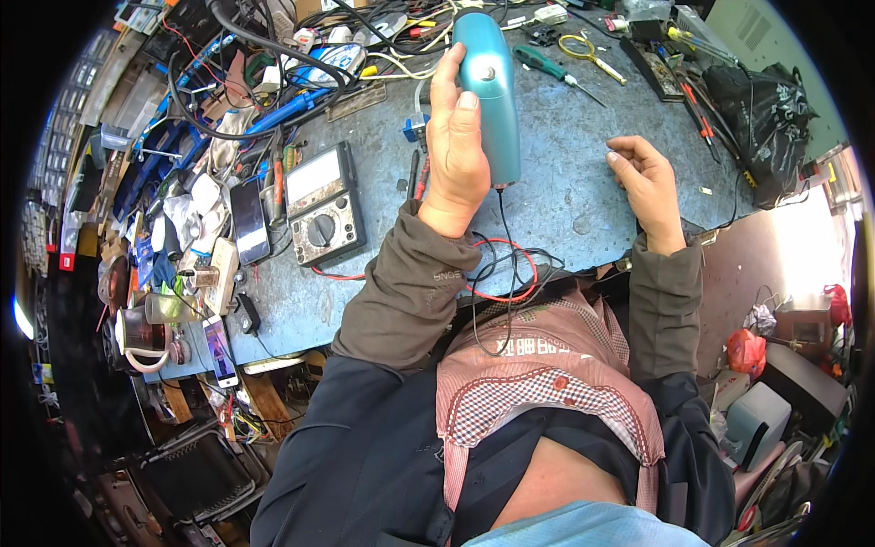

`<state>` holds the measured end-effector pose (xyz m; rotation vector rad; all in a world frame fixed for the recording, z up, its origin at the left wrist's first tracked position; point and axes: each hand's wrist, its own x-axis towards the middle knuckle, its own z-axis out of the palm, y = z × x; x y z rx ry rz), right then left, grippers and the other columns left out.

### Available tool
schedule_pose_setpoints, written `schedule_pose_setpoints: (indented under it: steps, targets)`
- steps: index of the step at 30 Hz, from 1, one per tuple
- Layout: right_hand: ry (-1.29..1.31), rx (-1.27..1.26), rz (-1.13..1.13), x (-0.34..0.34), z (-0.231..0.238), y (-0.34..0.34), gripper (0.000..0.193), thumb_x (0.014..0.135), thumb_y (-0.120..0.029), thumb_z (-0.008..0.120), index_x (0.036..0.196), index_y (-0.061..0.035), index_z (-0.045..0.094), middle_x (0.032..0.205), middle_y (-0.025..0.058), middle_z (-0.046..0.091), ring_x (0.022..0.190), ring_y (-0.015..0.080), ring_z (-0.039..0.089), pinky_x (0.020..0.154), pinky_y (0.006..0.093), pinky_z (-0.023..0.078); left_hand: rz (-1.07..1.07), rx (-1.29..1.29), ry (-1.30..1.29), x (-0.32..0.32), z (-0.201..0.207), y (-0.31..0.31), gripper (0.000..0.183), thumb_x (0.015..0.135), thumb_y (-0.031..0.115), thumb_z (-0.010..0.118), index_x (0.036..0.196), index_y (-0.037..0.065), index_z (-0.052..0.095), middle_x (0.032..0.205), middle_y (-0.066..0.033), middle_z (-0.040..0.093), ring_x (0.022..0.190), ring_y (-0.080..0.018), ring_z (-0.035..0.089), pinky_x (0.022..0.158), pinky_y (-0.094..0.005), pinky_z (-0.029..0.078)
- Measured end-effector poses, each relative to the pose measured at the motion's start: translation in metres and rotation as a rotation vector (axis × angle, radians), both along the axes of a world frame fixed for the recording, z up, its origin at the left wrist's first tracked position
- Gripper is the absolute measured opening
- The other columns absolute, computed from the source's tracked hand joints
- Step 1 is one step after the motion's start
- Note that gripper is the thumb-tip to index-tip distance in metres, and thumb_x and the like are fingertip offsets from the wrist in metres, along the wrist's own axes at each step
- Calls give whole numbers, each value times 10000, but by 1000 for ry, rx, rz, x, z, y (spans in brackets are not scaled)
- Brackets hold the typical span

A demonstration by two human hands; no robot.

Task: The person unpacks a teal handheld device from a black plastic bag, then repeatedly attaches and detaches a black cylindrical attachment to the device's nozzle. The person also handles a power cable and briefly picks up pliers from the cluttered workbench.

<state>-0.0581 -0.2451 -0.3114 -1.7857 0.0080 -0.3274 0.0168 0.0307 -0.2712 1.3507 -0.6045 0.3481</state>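
A glossy teal appliance, long and rounded with a small round knob or screw on its face, stands or lies at the middle of the bench. My left hand grips its left side, fingers stretched along it and thumb near its face. A thin black cord runs from its lower end toward the bench's front edge. My right hand hovers right of the appliance, fingers loosely bent, with nothing visible in them. Left of my left forearm lies an analog multimeter. A red test lead loops beside the black cord.
A green-handled screwdriver and a yellow-rimmed magnifier lie at the back right. Cables and tools crowd the left side, with a dark phone and a white phone. A black plastic bag sits at the right edge.
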Motion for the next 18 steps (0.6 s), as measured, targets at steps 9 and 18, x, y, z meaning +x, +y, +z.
schedule_pose_setpoints:
  steps: [9, 18]
  targets:
    - [15, 6, 9, 1, -3, -3, 189, 1008, -84, 736, 1167, 19, 726, 832, -60, 612, 741, 26, 517, 660, 214, 425, -24, -31, -3, -3, 1, -3, 676, 1062, 360, 507, 1655, 82, 337, 1203, -116, 682, 931, -179, 665, 809, -320, 557]
    - [-757, -139, 256, 11, 85, 53, 383, 855, 31, 809, 1228, 2, 728, 1137, 107, 748, 1032, 200, 719, 941, 336, 562, 126, 126, -48, -15, 8, -11, 930, 843, 83, 771, 1658, 73, 324, 1150, -147, 744, 983, -214, 731, 868, -345, 589]
